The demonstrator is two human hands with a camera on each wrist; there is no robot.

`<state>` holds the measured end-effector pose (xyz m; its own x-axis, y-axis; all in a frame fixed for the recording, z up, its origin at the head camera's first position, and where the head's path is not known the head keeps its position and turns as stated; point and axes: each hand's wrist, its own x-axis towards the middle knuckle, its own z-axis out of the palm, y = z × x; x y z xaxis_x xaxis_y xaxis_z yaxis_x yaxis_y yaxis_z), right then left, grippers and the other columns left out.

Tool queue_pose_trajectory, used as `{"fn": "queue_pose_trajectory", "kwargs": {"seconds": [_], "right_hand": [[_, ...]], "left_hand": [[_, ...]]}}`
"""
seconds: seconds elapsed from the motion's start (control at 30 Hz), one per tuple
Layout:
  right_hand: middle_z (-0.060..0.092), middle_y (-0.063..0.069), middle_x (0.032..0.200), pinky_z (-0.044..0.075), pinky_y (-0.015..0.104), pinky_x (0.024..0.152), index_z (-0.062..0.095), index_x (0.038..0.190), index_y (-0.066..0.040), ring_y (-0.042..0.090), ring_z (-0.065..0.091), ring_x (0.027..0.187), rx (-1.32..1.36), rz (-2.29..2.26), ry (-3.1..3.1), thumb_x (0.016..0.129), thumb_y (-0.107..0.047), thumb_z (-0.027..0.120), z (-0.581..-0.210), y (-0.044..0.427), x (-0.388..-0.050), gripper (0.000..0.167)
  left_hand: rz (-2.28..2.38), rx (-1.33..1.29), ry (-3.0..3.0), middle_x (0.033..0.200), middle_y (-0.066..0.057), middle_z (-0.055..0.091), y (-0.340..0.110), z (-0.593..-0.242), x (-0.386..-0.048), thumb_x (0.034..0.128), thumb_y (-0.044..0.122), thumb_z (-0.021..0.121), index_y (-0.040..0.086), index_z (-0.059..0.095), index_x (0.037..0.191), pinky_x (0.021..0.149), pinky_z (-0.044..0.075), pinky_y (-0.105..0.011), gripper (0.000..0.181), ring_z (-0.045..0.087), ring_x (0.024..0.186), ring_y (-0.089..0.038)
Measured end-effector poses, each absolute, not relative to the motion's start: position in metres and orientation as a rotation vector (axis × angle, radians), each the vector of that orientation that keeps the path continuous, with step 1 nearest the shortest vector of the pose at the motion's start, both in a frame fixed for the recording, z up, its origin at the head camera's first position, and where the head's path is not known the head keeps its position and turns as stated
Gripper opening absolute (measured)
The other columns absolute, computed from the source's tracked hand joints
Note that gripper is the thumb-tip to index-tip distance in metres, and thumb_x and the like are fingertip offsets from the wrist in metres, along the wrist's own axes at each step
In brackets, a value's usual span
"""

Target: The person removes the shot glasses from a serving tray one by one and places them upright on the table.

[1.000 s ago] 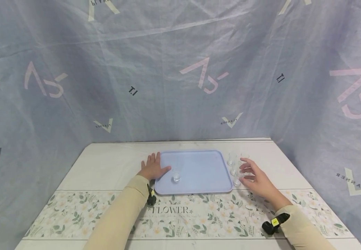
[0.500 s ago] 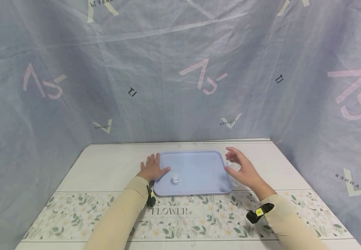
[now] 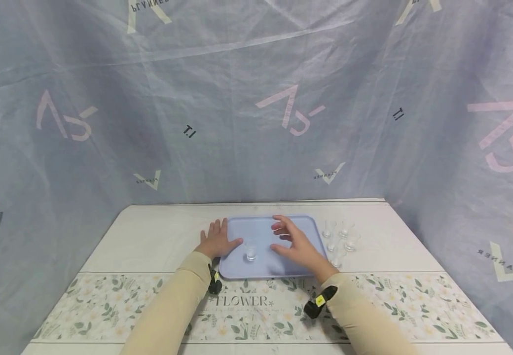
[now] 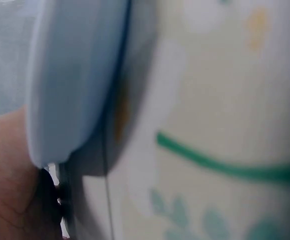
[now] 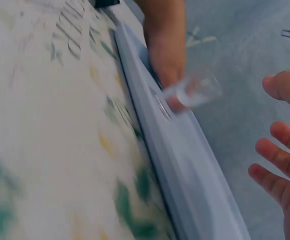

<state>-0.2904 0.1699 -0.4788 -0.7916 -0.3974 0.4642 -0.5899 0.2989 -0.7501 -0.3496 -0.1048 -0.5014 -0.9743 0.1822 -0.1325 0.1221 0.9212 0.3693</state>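
Observation:
A small clear glass [image 3: 250, 253] stands upright on the blue tray [image 3: 265, 270], toward its left side. My left hand [image 3: 215, 241] rests on the tray's left edge with its fingers straight and spread, just left of that glass. Above the middle of the tray hovers my right hand [image 3: 295, 245], thumb and fingers apart and nothing between them. In the right wrist view, the glass [image 5: 197, 92] appears blurred in front of my left hand [image 5: 166, 47], apart from my right hand [image 5: 285, 150]. The left wrist view has the tray's rim [image 4: 67, 90] close up.
Several more clear glasses [image 3: 351, 243] stand in a group on the table just right of the tray. A flowered cloth strip [image 3: 150, 305] crosses the white tabletop in front. Grey-blue curtains [image 3: 234, 98] enclose the back and sides.
My right hand has moved left from the group of glasses to over the tray, holding nothing. The left hand and the glass on the tray have stayed put.

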Motion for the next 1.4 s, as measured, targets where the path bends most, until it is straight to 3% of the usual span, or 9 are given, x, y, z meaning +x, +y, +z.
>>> {"fn": "queue_pose_trajectory", "kwargs": {"seconds": [0.27,0.4,0.6,0.93,1.4], "right_hand": [[0.051,0.034,0.131,0.043,0.069,0.099,0.031,0.154,-0.002,0.057,0.052,0.12,0.91,1.733,-2.363,0.086,0.009,0.074,-0.497,0.133,-0.299,0.081],[0.05,0.036,0.131,0.047,0.066,0.098,0.03,0.154,-0.003,0.054,0.055,0.118,0.899,1.801,-2.373,0.085,0.009,0.074,-0.502,0.123,-0.3,0.083],[0.06,0.026,0.123,0.056,0.051,0.093,0.035,0.152,-0.007,0.041,0.064,0.111,0.888,1.724,-2.422,0.085,0.005,0.076,-0.506,0.115,-0.298,0.08],[0.063,0.015,0.117,0.058,0.042,0.089,0.037,0.152,-0.011,0.032,0.067,0.106,0.887,1.64,-2.451,0.086,0.001,0.077,-0.508,0.114,-0.3,0.078],[0.059,0.03,0.119,0.056,0.054,0.089,0.034,0.153,-0.005,0.046,0.063,0.108,0.937,1.685,-2.437,0.087,0.011,0.071,-0.481,0.114,-0.299,0.077]], "left_hand": [[0.52,0.231,2.917,0.165,-0.028,0.008,-0.108,-0.501,-0.348,0.098,0.064,0.049,0.0,0.007,0.161,0.121,0.005,-0.064,0.1,0.005,0.154,-0.043],[0.541,0.232,2.922,0.165,-0.029,0.009,-0.107,-0.5,-0.346,0.0983,0.062,0.051,0.0,0.009,0.161,0.121,0.004,-0.064,0.098,0.006,0.153,-0.044],[0.58,0.251,2.922,0.164,-0.031,0.01,-0.107,-0.505,-0.346,0.0968,0.064,0.052,-0.002,0.011,0.16,0.12,0.003,-0.065,0.1,0.007,0.153,-0.046],[0.588,0.242,2.938,0.163,-0.032,0.011,-0.104,-0.51,-0.353,0.0938,0.066,0.056,-0.002,0.012,0.16,0.119,0.002,-0.067,0.104,0.006,0.152,-0.047],[0.496,0.241,2.948,0.164,-0.03,0.013,-0.104,-0.499,-0.35,0.098,0.062,0.052,-0.002,0.012,0.161,0.119,0.009,-0.066,0.098,0.01,0.153,-0.045]]}}
